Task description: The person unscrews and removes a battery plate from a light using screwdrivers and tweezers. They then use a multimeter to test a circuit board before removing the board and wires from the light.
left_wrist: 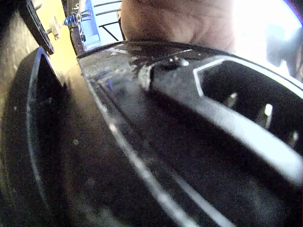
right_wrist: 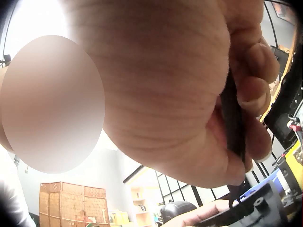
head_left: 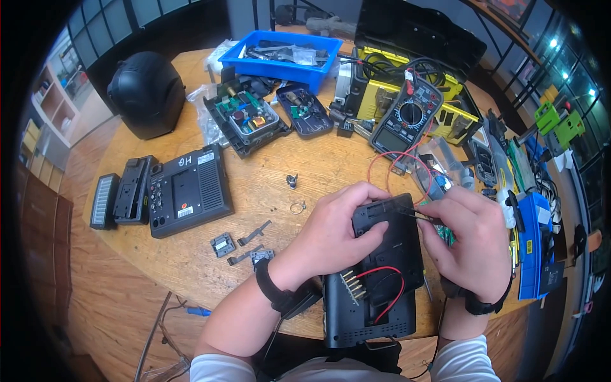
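In the head view my left hand (head_left: 340, 223) grips the upper end of a black plastic cover (head_left: 402, 245), its thumb lying across the face. The cover tilts over a black device housing (head_left: 375, 321) near the table's front edge. A red wire (head_left: 402, 286) loops between them beside a row of brass pins (head_left: 353, 286). My right hand (head_left: 471, 239) pinches slim black tweezers (head_left: 428, 219), their tip at the cover's upper right edge. The right wrist view shows the tweezers (right_wrist: 233, 118) between thumb and fingers. Dark plastic fills most of the left wrist view.
Small metal parts (head_left: 223, 245) and flat ribbon cables (head_left: 254, 234) lie left of my left forearm. Farther left is a black device (head_left: 191, 191). A multimeter (head_left: 407, 118) with red leads leans on a yellow toolbox (head_left: 375, 99). A blue bin (head_left: 318, 70) stands behind.
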Available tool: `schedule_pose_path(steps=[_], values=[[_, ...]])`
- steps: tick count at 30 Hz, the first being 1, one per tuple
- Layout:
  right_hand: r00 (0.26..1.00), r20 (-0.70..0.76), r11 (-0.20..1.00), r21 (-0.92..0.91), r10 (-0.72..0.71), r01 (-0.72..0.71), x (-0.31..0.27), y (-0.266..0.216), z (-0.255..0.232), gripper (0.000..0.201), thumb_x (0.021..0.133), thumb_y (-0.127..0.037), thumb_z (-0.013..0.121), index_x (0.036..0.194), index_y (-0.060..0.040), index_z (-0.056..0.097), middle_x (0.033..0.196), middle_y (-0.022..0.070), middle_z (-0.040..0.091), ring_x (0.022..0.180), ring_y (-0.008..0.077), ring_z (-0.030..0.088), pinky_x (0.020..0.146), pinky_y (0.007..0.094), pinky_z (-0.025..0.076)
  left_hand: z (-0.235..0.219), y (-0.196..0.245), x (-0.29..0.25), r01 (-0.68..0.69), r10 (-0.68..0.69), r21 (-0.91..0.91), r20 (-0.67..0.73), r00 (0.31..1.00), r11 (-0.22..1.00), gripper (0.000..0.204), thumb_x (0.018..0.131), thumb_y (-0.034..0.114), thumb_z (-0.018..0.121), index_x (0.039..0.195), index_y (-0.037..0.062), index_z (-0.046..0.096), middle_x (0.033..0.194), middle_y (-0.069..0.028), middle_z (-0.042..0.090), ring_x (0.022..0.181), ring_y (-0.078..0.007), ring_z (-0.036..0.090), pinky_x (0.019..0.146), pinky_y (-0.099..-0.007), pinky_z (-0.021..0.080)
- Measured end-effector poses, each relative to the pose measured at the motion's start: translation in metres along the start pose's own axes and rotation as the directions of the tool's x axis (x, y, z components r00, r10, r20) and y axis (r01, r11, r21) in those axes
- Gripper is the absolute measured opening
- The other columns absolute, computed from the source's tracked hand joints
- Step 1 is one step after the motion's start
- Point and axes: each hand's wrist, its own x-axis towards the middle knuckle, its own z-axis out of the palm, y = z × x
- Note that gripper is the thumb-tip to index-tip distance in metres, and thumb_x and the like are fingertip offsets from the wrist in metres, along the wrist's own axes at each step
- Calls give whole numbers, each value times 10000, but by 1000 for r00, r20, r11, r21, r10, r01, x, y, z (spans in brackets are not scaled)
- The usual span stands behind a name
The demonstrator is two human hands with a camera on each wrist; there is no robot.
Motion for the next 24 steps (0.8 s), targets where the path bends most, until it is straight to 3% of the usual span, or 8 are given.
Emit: schedule_pose_path(steps=[16, 19, 22, 24], values=[[998, 52, 997, 75, -20, 16, 3, 2, 5, 111, 759, -41, 759, 842, -35, 687, 746, 111, 621, 672, 331, 662, 606, 415, 532, 0, -1, 0, -36, 36, 28, -10, 999, 999, 355, 868, 30, 728, 1213, -1, 652, 1072, -100, 727, 983, -137, 693, 876, -296, 545], [999, 26, 990, 138, -39, 35, 3, 6, 1, 121, 749, -27, 766, 845, -29, 693, 724, 104, 627, 635, 308, 658, 579, 389, 522, 1, -2, 0, -50, 50, 32, -16, 999, 998, 353, 866, 35, 736, 1207, -3, 654, 1061, -102, 729, 973, -142, 699, 870, -293, 548], [1000, -23, 973, 232, -14, 19, 2, 13, -12, 110, 741, 4, 751, 845, -6, 718, 676, 82, 618, 557, 219, 618, 529, 316, 472, 2, -4, -1, -14, 14, 4, -32, 999, 1000, 346, 861, 35, 747, 1191, -11, 652, 1042, -101, 732, 958, -141, 703, 858, -290, 552], [997, -74, 975, 224, 16, 1, 0, 17, -17, 100, 743, 6, 749, 837, 1, 716, 674, 78, 613, 555, 202, 610, 521, 301, 452, 3, -5, -1, -18, 17, -2, -49, 999, 1000, 331, 855, 32, 757, 1163, -21, 649, 1028, -101, 736, 943, -139, 709, 842, -289, 557]])
